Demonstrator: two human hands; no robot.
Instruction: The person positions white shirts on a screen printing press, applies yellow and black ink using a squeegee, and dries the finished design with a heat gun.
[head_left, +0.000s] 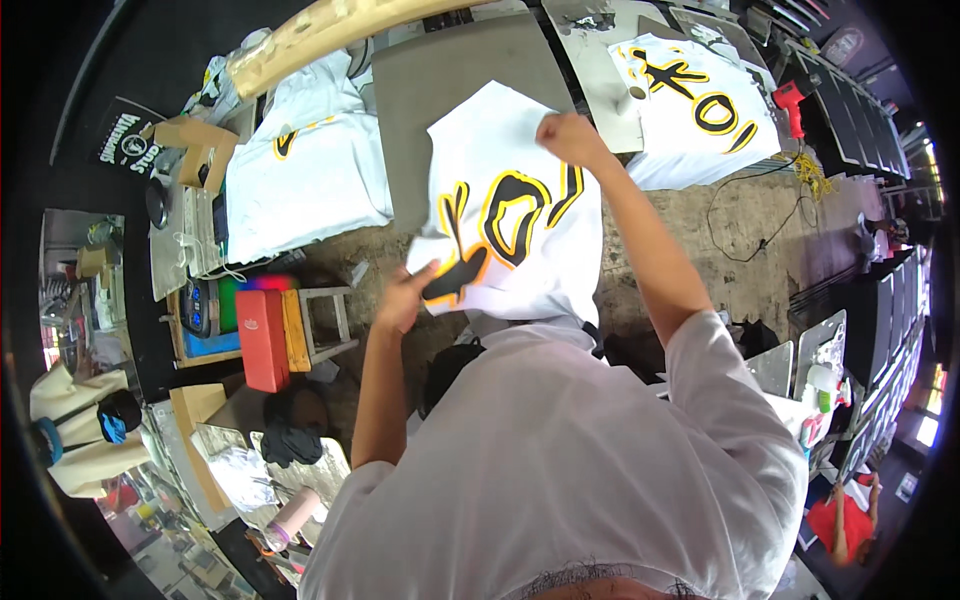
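A white garment (470, 160) with black and yellow printed lettering lies partly over a grey platen (410, 90) in front of me. My left hand (405, 290) pinches its lower left side, where the cloth is bunched and lifted. My right hand (567, 138) is closed on the upper right edge of the same garment, its fingers curled. The garment's lower part hangs over the platen's front edge, close to my body.
Printed white garments (680, 120) lie on platens to the right and left, near a red heat gun (788, 100) and cable. A wooden beam (320, 45) crosses upper left. A red box (262, 340) and stool (328, 310) stand lower left. A red-clad person (835, 520) is far right.
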